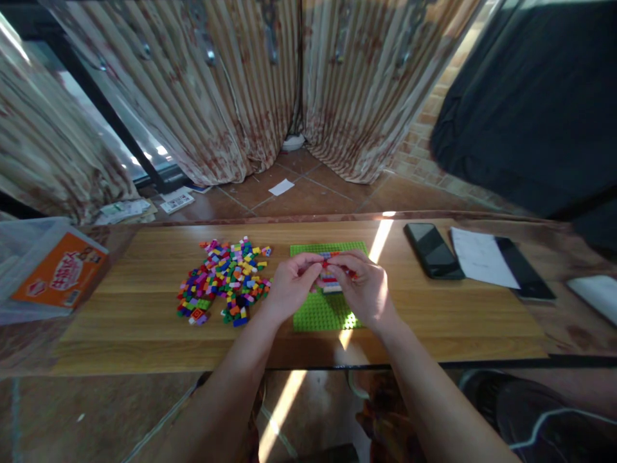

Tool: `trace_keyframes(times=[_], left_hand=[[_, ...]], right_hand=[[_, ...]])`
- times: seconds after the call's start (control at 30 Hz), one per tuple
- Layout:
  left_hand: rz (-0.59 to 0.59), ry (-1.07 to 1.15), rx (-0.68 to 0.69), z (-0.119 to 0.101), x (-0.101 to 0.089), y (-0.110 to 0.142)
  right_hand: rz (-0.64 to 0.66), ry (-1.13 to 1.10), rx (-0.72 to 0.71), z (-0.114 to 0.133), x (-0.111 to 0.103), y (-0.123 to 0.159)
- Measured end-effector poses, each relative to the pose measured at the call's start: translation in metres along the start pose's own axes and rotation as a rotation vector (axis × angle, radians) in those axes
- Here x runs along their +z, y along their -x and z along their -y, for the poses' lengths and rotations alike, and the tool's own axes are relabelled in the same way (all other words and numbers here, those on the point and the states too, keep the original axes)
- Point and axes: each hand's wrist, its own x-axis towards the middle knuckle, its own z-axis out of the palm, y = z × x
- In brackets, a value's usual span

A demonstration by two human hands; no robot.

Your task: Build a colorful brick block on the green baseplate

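Note:
Both of my hands meet over a green baseplate (322, 308) on the wooden table. My left hand (289, 286) and my right hand (364, 286) pinch a small red brick (329, 260) between their fingertips. Just below the brick, a small stack of coloured bricks (330, 281) stands on the plate, partly hidden by my fingers. A heap of loose coloured bricks (224, 280) lies left of the plate, close to my left hand.
An orange box in a clear plastic tub (53, 273) sits at the far left. Two dark phones (432, 251) and a white sheet of paper (482, 257) lie at the right. Striped curtains hang beyond the table's far edge.

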Motion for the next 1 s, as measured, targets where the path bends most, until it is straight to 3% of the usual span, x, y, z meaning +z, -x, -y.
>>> trace_keyframes(times=[0.17,0.33,0.67,1.0], left_hand=[[-0.148,-0.358,0.098,0.005,0.0,-0.006],[-0.127,-0.613,0.199,0.006,0.002,-0.004],[-0.118,-0.734,0.242,0.006,0.011,0.001],[-0.077,-0.834,0.266,0.005,0.016,0.004]], right_hand=[[-0.066,0.011,0.113,-0.026,-0.018,-0.004],[-0.023,0.054,0.125,-0.032,-0.016,-0.006],[0.042,0.214,0.042,-0.033,-0.004,-0.012],[-0.126,-0.064,0.334,-0.041,0.01,-0.014]])
